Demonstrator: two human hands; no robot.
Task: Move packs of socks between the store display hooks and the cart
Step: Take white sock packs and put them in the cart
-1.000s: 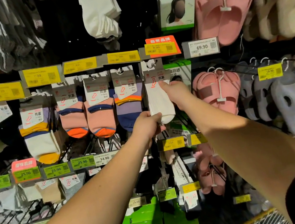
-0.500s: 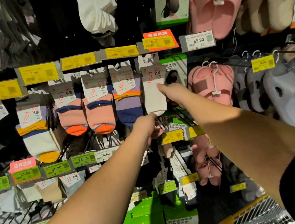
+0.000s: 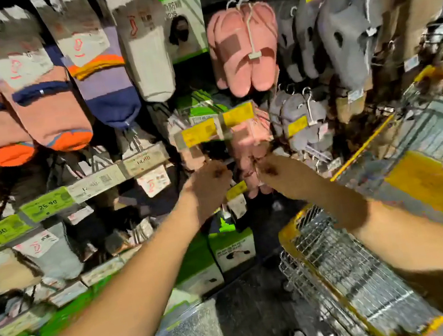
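White socks hung on the hook above while both hands, left hand and right hand, reached close together below, their grip too blurred to tell.

Single view, head-worn, wide-angle. Faces forward and down at close range toward the display rack of hanging sock packs. Both forearms reach in from the bottom edge. Wire cart at lower right. Frame motion-blurred.

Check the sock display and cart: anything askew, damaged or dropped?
Nothing stands out. The white sock pack and striped neighbours hang straight on their hooks; the yellow-rimmed wire cart stands upright. Motion blur hides fine detail.
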